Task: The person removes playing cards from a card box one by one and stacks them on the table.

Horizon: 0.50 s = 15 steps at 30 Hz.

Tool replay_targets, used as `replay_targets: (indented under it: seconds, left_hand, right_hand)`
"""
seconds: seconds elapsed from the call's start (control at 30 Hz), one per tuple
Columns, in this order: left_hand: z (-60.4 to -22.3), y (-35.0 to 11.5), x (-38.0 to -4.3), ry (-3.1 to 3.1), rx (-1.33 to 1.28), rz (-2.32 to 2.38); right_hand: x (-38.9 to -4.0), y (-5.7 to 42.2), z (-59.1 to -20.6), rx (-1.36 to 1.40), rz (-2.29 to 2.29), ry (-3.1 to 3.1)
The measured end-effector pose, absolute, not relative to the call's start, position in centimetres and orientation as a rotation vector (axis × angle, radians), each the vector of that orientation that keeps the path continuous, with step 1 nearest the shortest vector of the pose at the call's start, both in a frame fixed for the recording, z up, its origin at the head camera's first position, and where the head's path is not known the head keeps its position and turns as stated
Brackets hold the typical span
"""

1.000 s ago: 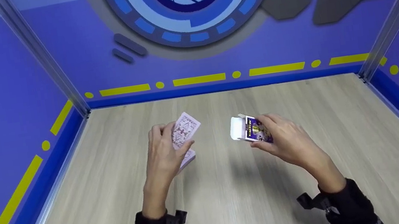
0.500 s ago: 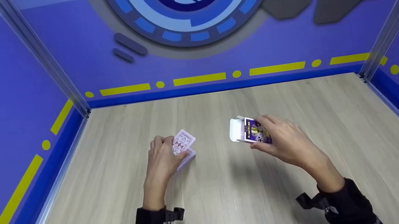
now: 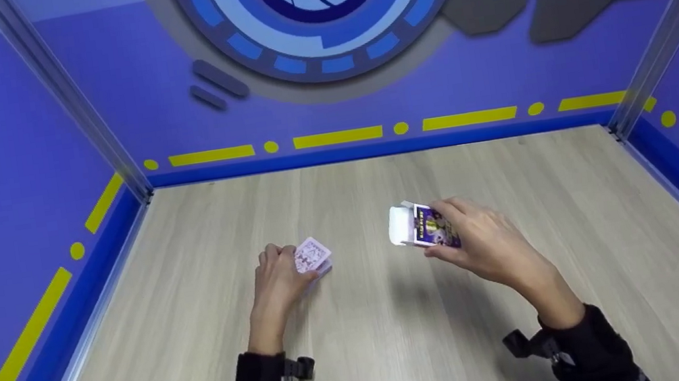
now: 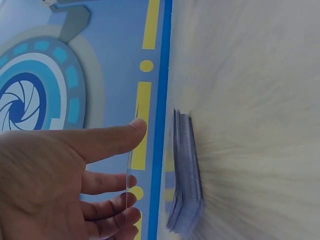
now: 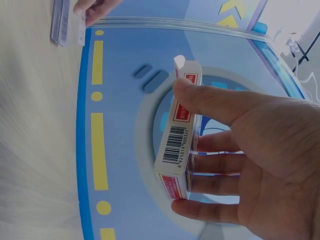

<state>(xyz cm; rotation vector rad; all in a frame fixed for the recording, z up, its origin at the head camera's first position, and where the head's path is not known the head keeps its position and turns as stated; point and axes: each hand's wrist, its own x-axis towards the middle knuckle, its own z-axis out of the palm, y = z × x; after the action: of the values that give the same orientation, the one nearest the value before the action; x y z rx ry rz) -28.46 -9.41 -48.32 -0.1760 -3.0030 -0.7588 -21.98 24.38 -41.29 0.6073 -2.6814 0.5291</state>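
My left hand (image 3: 275,280) pinches a thin playing card (image 3: 310,253) with a patterned back, thumb on one edge and fingertips on the other. In the left wrist view that card shows edge-on, apart from the deck of cards (image 4: 186,175), which lies stacked on the table right under it. Off to the right, my right hand (image 3: 492,247) grips a purple and white card box (image 3: 436,228) above the table. The box's white flap (image 3: 400,225) stands open toward the left. A barcode side of the box faces the right wrist camera, between thumb and fingers.
Both hands work over a light wood-grain table (image 3: 374,345). Blue printed panels (image 3: 328,112) with yellow dashes border it at the back and on both sides, joined by metal corner posts (image 3: 71,102). Black straps sit on both wrists.
My left hand has lowered the card from tilted high above the deck to close over it. The right hand holds the box in nearly the same place.
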Motion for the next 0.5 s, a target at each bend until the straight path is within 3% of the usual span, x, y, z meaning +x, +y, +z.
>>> replay_targets:
  seconds: [0.5]
  left_hand:
    - [-49.8,-9.5,-28.8,-3.027,-0.148,-0.629]
  right_hand:
    - [-21.9,24.4,-41.3,0.613,0.523,-2.686]
